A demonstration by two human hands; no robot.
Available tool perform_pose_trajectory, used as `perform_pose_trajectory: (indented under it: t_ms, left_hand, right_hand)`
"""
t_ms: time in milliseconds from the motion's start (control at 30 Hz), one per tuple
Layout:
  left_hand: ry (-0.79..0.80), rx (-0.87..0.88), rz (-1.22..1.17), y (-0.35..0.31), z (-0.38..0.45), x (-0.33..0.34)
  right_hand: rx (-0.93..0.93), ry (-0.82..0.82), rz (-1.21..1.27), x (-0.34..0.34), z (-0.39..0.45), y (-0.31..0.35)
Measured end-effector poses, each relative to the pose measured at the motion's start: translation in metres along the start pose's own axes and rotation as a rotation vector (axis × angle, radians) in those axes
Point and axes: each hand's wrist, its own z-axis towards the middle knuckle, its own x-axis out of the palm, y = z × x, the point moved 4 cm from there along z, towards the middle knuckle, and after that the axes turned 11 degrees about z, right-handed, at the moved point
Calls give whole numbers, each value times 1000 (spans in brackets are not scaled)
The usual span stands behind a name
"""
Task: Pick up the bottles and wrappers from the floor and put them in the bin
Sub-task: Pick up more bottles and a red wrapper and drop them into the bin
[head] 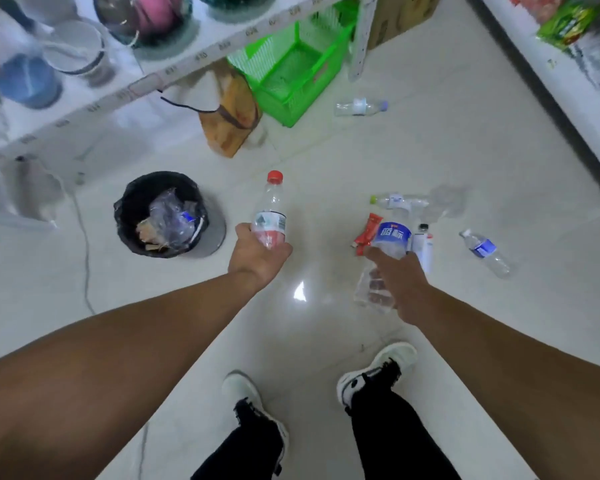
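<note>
My left hand grips red-capped bottle, right of bin; my right hand grips blue-labelled bottle above floor.

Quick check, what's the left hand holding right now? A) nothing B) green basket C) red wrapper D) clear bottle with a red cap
D: the left hand is closed around the lower part of an upright clear bottle with a red cap, held up to the right of the black bin.
</note>
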Motion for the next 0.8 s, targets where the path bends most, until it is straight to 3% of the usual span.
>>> perform_pose_trajectory:
  t_ms: [167, 367, 567, 800]
  left_hand:
    - [-20, -61, 59, 108, 0, -120]
    - [-58, -164, -99, 191, 28, -242]
    - [-123, -232, -175, 254, 55, -265]
    - [-115, -338, -236, 242, 139, -235]
  right_hand:
    - [153, 198, -87, 120, -55, -51]
    - [56, 292, -241, 271, -94, -64]
    - [20, 303, -312, 366, -91, -73]
    - [-3, 378, -511, 458, -13, -49]
